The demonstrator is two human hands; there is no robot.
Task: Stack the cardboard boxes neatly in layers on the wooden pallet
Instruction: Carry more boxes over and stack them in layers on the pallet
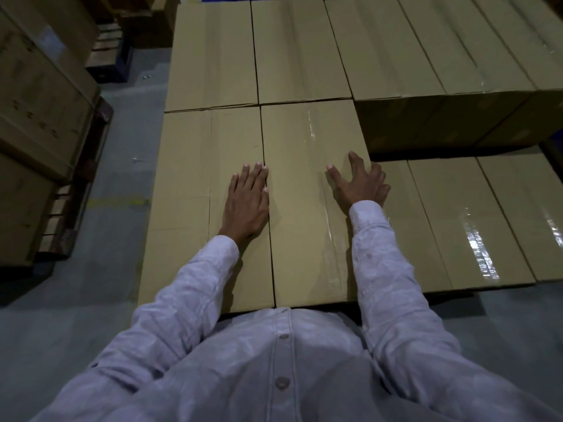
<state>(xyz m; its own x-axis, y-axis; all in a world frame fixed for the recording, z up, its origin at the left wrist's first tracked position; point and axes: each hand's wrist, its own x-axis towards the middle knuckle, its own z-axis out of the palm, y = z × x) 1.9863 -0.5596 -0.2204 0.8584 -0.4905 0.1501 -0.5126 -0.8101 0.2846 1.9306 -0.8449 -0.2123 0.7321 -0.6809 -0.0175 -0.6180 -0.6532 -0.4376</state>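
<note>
Tan cardboard boxes fill the stack in front of me. The near upper box (307, 208), taped along its top, lies beside another upper box (195, 193) on its left. My left hand (248, 202) rests flat across the seam between these two, fingers together. My right hand (361, 184) lies on the taped box's right edge, fingers spread, some curled over the side. To the right sit lower-layer boxes (457, 220). Further upper-layer boxes (298, 50) lie behind. The wooden pallet under the stack is hidden.
On the left stands another stack of cartons (36, 117) on a dark pallet (76, 202). An empty wooden pallet (106, 53) lies at the back left. Grey concrete floor (122, 178) runs between the two stacks and under my feet.
</note>
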